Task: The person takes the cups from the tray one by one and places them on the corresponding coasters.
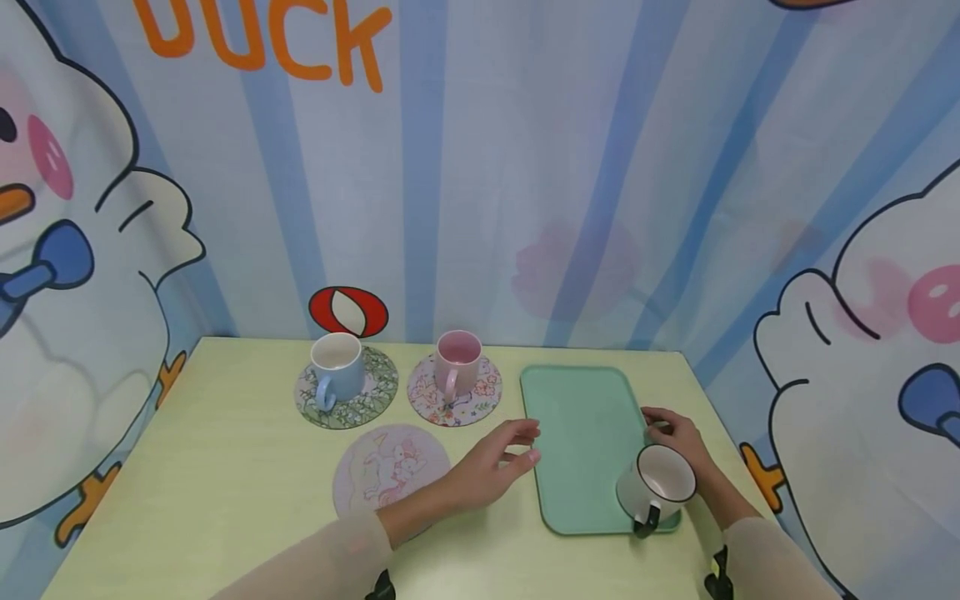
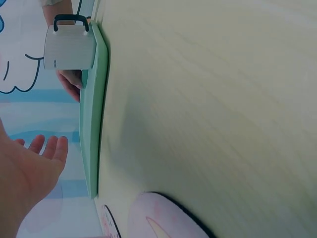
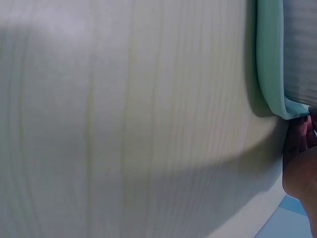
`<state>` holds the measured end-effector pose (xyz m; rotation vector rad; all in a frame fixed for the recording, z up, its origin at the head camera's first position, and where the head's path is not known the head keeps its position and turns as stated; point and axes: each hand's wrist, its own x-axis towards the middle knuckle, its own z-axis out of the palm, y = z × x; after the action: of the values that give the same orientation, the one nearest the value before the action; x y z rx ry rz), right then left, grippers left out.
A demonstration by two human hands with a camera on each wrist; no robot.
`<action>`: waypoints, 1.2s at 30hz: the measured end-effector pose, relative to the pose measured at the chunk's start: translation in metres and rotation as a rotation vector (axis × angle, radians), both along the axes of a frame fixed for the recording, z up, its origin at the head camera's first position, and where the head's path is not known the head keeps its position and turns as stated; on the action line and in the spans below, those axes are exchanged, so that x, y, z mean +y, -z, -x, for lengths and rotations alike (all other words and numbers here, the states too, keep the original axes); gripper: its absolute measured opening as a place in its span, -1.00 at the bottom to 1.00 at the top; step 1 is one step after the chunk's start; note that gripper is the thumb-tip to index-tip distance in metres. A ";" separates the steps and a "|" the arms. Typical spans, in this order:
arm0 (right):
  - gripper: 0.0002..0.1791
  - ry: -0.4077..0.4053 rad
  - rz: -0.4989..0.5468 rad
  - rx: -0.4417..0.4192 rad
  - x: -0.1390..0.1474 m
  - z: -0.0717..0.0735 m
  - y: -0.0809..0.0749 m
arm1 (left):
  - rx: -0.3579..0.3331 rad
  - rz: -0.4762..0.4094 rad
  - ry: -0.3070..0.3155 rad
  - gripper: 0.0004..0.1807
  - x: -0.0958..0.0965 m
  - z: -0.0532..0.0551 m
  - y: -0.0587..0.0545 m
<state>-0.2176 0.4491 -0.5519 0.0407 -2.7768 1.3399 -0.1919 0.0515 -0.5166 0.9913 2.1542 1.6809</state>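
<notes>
A mint-green tray lies on the table, and a white mug with a black rim and handle stands at its near right corner. My right hand is at the tray's right edge, just behind the mug, and pinches the rim; the mug hides part of it. In the right wrist view, fingers lie against the tray's outer edge. By the tray's left edge is my left hand, its fingers relaxed and holding nothing. The left wrist view shows this left hand apart from the tray.
To the left, a blue mug stands on a green patterned round mat. A pink mug stands on a floral mat. Under my left forearm lies a pale pink round mat. A printed curtain rises behind the table.
</notes>
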 end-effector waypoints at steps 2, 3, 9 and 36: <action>-0.53 0.001 -0.001 -0.001 0.000 0.000 0.000 | -0.005 0.003 0.012 -0.42 0.003 -0.002 0.000; -0.53 0.002 -0.002 -0.003 0.000 0.000 0.000 | -0.007 0.003 0.017 -0.42 0.004 -0.003 0.000; -0.52 -0.001 -0.005 -0.017 0.001 0.000 -0.001 | -0.031 0.002 0.049 -0.41 0.015 -0.008 -0.002; -0.53 0.009 0.005 -0.024 -0.002 0.001 -0.001 | -0.003 0.046 0.295 -0.39 0.053 -0.020 -0.008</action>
<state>-0.2184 0.4475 -0.5504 0.0119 -2.7902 1.3542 -0.1723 0.1043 -0.5087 1.2233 1.9217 1.4866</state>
